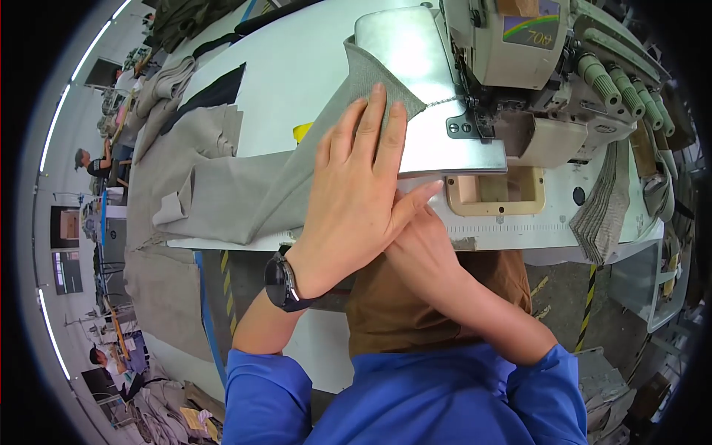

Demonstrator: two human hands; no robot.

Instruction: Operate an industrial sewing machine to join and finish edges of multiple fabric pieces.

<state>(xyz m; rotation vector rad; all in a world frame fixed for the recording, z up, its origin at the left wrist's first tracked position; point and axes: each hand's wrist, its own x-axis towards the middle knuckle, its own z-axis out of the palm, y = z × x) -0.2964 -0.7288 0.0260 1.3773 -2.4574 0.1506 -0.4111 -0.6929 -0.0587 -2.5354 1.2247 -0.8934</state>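
My left hand (pixel 356 182), a dark watch (pixel 282 280) on its wrist, lies with fingers stretched out over a grey fabric piece (pixel 274 189). Crossing beneath it comes my right hand (pixel 424 241), whose fingers are hidden behind the left palm. A folded corner of the fabric rests on the shiny metal plate of a sewing machine (pixel 512 59), which looks like an overlocker. From that corner a thin thread chain (pixel 443 100) runs to the presser foot (pixel 475 119). The fabric's other end trails off to the left across the white table (pixel 289 89).
More grey fabric (pixel 174 137) heaps at the left and hangs over the table's edge. Tension knobs (pixel 599 78) line the machine's right side. Striped grey knit pieces (pixel 604 204) droop at the right. Below the plate sits a cream-framed opening (pixel 495 194). Other people work far left.
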